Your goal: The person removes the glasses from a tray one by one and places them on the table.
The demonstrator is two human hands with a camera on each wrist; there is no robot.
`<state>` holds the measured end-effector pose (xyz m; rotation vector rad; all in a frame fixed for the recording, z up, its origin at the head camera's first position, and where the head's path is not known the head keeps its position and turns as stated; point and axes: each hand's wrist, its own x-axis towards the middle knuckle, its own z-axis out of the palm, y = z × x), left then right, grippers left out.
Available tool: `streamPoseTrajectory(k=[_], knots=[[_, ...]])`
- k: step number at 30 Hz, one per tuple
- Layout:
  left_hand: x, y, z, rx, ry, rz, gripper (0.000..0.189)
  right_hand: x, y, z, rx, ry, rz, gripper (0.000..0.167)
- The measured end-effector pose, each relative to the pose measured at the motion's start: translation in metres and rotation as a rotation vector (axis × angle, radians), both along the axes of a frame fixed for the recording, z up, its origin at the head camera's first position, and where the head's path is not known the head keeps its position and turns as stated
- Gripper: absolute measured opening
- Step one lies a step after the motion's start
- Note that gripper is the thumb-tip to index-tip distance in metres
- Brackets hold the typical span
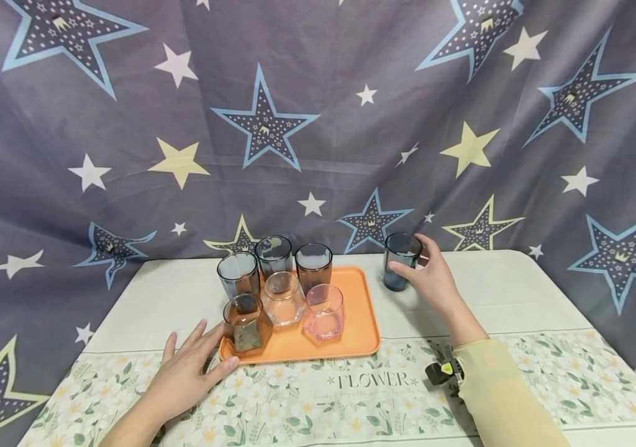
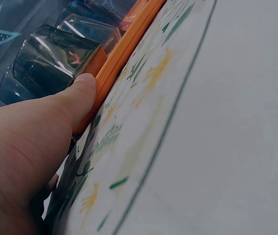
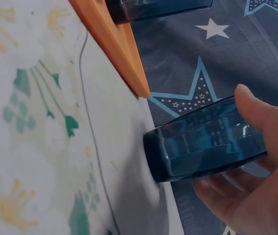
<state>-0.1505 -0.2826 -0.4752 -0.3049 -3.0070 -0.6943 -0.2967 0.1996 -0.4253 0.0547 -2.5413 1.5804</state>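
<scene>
My right hand (image 1: 432,279) grips a tall dark-blue glass (image 1: 399,273) near its top, thumb on one side and fingers on the other. In the right wrist view, the blue glass (image 3: 202,139) has its base close over the white tablecloth, right of the tray. My left hand (image 1: 189,369) rests at the near left corner of the orange tray (image 1: 354,310), fingers spread and extended; its thumb (image 2: 82,90) touches the tray's rim. Beside that thumb stands a smoky brown glass (image 1: 245,326) on the tray.
Also on the tray are a light-blue glass (image 1: 238,273), a dark-blue glass (image 1: 273,254), a dark grey glass (image 1: 314,264), a clear glass (image 1: 283,301) and a pink glass (image 1: 325,313). Behind the table hangs a star-patterned curtain (image 1: 318,49). A floral strip (image 1: 273,397) crosses the cloth.
</scene>
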Motion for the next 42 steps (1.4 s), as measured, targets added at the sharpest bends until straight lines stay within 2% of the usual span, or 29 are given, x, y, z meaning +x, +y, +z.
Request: streamPoseTrajectory(k=[4,12,21,30,36,42], knots=[[-0.001,0.0,0.001,-0.008,0.005,-0.002,0.083,0.0,-0.001,0.004,0.008,0.023,-0.021,0.109],[-0.002,0.001,0.002,0.0,-0.003,0.003,0.086,0.008,-0.006,0.022,0.051,0.165,-0.087,0.104],[-0.002,0.002,0.001,0.006,-0.01,0.013,0.088,0.014,-0.035,0.05,0.037,0.312,-0.045,0.095],[-0.001,0.002,0.0,0.013,-0.02,0.018,0.088,0.014,-0.082,0.059,-0.035,0.307,0.065,0.095],[-0.001,0.001,-0.001,0.006,-0.015,0.017,0.088,0.012,-0.11,0.055,-0.12,0.236,0.19,0.095],[0.0,-0.001,-0.003,0.005,0.004,0.017,0.086,0.01,-0.13,0.049,-0.14,0.15,0.277,0.094]])
